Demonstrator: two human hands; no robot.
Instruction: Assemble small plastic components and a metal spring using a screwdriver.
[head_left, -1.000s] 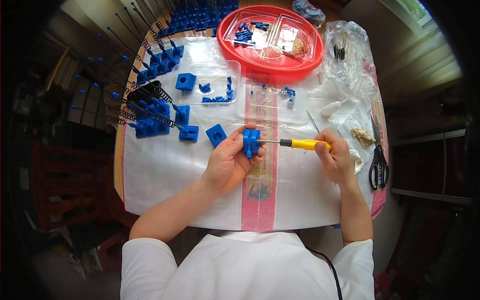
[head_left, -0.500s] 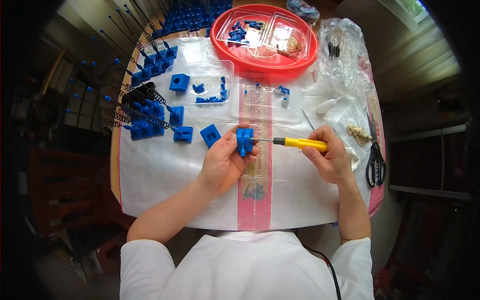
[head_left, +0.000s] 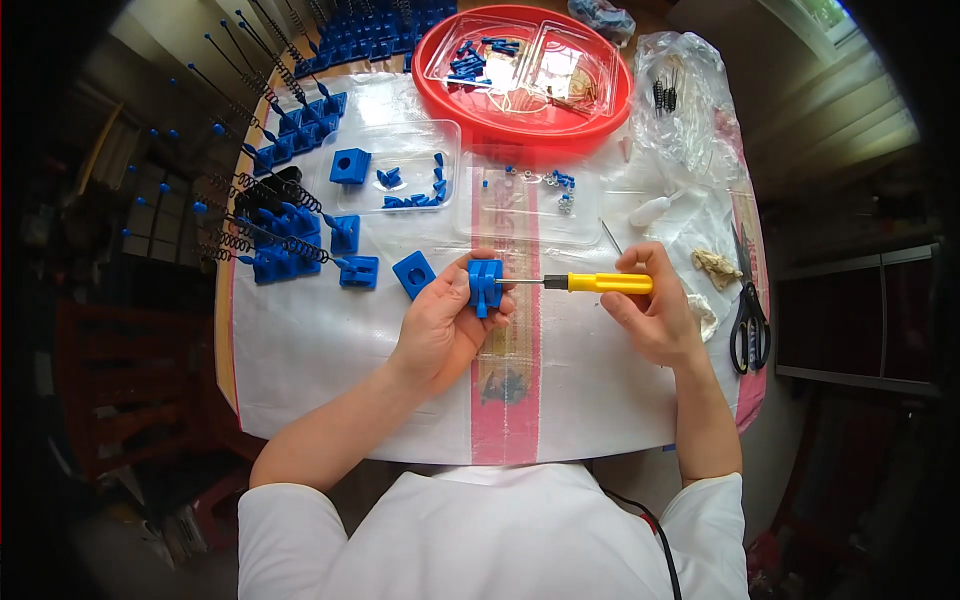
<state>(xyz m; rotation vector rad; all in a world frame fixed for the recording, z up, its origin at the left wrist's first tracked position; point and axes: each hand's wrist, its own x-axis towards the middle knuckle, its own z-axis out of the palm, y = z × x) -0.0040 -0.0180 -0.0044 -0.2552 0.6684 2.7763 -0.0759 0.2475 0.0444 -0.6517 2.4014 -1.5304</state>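
My left hand (head_left: 440, 318) is closed around a small blue plastic block (head_left: 485, 284) with a raised clamp-like part and a short stub pointing toward me. From the right, a screwdriver (head_left: 610, 283) with a yellow handle lies level, its metal shaft meeting the block's right side. The end of its handle sits in my right hand (head_left: 663, 310), with the index finger above and the thumb below in a loose hold. Whatever the tip engages is hidden in the block. Just beyond my left hand lies another blue block (head_left: 413, 274) with a round hole.
Blue bases with black springs (head_left: 290, 240) crowd the left side. A clear tray (head_left: 447, 135) holds small blue pieces; another clear tray (head_left: 590, 232) holds tiny parts. Behind stands a red basin (head_left: 520, 132). Black scissors (head_left: 749, 330) and a plastic bag (head_left: 690, 110) lie at right.
The fingers of my right hand have loosened and spread a little on the yellow handle. My left hand keeps its hold on the block. The whole view has shifted slightly.
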